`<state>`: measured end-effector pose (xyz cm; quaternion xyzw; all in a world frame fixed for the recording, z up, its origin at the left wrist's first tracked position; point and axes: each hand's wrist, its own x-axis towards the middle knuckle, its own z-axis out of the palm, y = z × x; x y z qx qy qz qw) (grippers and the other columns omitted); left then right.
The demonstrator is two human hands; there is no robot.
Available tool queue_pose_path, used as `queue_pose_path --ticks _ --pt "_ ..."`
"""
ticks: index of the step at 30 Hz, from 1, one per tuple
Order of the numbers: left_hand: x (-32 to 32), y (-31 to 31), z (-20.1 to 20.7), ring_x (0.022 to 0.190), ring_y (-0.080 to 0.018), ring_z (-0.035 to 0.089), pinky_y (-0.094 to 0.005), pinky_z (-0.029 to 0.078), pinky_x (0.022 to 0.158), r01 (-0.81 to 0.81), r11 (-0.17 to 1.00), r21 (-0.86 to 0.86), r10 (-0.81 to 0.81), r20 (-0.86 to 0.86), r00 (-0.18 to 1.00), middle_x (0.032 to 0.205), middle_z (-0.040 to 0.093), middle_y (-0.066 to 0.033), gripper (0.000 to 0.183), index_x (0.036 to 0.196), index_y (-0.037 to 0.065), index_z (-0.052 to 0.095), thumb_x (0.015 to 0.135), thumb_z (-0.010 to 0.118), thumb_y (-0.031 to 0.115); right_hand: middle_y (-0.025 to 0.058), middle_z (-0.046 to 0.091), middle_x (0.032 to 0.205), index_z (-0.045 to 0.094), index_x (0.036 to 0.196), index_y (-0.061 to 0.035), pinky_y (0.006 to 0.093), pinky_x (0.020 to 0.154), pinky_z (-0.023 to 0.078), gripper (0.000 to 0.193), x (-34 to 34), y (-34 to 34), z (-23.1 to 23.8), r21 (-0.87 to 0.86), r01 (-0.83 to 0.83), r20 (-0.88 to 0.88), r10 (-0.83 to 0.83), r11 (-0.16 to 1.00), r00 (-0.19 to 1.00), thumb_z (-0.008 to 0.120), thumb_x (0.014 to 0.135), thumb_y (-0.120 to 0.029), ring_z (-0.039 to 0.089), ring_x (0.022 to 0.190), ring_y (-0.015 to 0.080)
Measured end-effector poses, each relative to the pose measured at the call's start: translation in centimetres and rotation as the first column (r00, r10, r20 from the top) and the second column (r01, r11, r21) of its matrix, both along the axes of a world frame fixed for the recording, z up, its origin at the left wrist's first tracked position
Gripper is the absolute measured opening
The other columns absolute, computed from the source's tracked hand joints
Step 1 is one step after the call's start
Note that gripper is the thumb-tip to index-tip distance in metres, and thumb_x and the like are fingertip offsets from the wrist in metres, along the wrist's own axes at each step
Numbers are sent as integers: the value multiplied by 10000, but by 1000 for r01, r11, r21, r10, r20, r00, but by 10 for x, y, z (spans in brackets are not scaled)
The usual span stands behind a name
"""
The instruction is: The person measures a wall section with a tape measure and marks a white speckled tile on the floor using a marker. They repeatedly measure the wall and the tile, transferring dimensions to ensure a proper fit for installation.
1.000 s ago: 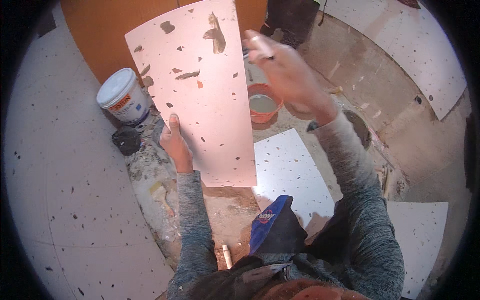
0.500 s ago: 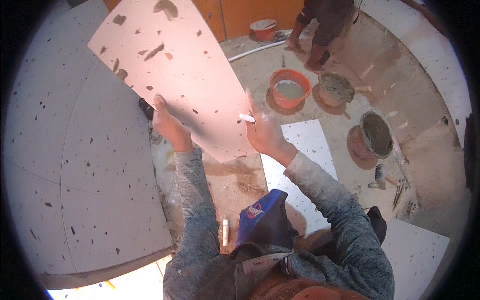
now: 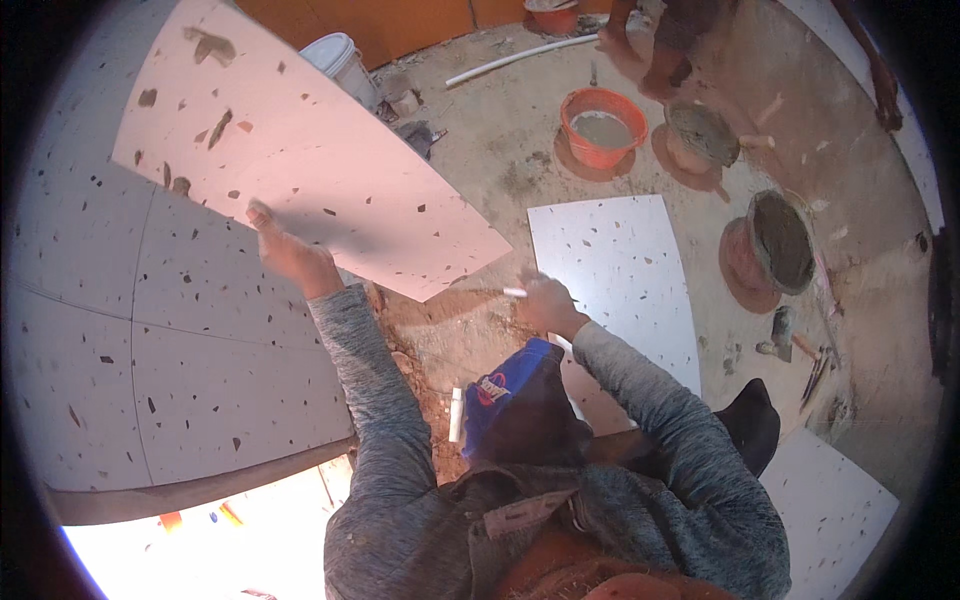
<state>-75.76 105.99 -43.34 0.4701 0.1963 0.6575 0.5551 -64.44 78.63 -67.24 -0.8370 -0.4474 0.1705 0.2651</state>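
Gripping the near edge of a large pinkish speckled tile (image 3: 300, 160), the left hand (image 3: 285, 250) is closing its fingers around that edge and tilting the slab up over the left side of the scene. The right hand (image 3: 545, 303) is curling around a small white marker (image 3: 514, 293), well apart from the tile. Laid speckled floor tiles (image 3: 120, 330) are covering the left, while bare mortar bed (image 3: 480, 180) is stretching far and right. A loose white tile (image 3: 620, 270) is lying just right of the hand. An orange bucket (image 3: 603, 122) and mortar pans (image 3: 780, 240) are sitting farther off.
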Motion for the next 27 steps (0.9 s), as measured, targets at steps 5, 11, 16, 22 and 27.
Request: queue_pose_path --ticks 5,11,16,22,27 --pt "-9 -9 -13 1234 -321 540 -449 508 1006 -40 997 64 58 -312 948 1401 475 -214 638 1430 -72 384 1049 425 438 259 666 1076 665 1090 -37 502 863 535 343 24 -61 -35 -109 36 -178 -55 993 983 571 909 -313 668 984 404" --pt "7 -79 -17 1263 -342 508 -447 500 1018 239 961 -140 -269 -267 926 1430 431 -215 630 1457 -62 318 1062 364 427 62 638 664 709 819 -12 350 669 483 386 62 -110 38 -70 218 -610 -215 973 763 602 928 -366 594 654 174" --pt "32 -86 -83 1305 -341 469 -434 423 1086 431 867 -249 -492 -299 818 1457 409 -211 658 1474 -58 300 1057 396 442 40 669 718 729 821 -30 315 681 486 298 38 -199 64 -71 217 -684 -206 974 700 628 895 -301 594 679 132" --pt "76 -149 -160 1272 -303 499 -409 416 1083 500 735 -458 -657 -300 691 1417 474 -184 619 1417 -76 384 1055 427 424 34 704 800 731 904 -27 302 735 501 253 1 -295 65 -148 378 -698 -367 914 615 652 893 -267 622 740 129" --pt "104 -200 -222 1266 -268 505 -414 403 1089 549 541 -636 -803 -199 561 1399 508 -145 554 1404 -24 425 1055 436 407 51 724 886 736 989 -26 312 820 499 274 -32 -346 17 -360 489 -794 -536 795 286 686 900 -280 636 856 143"
